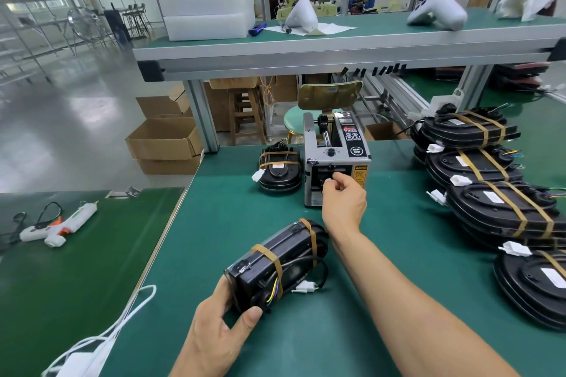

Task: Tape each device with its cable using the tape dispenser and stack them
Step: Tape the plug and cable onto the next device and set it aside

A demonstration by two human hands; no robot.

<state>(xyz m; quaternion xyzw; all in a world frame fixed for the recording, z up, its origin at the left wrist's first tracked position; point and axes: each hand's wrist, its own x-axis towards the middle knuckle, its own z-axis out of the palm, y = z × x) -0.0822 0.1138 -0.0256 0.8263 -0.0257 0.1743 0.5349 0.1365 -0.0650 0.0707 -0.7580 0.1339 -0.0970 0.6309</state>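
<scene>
Black plastic, matte and hard, makes the body of the device (277,263) that lies on the green mat of the workbench (352,315). It has a flat, oval shape and stands tilted on its edge, with the long axis running from near-left to far-right, toward the tape dispenser (335,159). Two bands of brown tape (312,237) go around it, one near each end, and they press a thin black cable (309,260) against its side. A small white connector (304,287) hangs at the end of this cable and touches the mat.

The left hand (214,327) grasps the near end of the device, thumb on the front face and fingers curled behind it. The right hand (344,202) reaches forward to the front slot of the dispenser; its thumb and forefinger are pinched together at the slot, but what they hold I cannot tell, it is too small.

The dispenser is a grey metal box with a black panel and a round knob on top. Just left of it sits a small pile of taped devices (280,170). On the right side, a longer row of stacked taped devices (490,193) overlaps along the bench, each with glossy ribbed shells, brown bands and white connectors. A white glue gun (58,225) lies on the neighbouring dark green table, well apart.
</scene>
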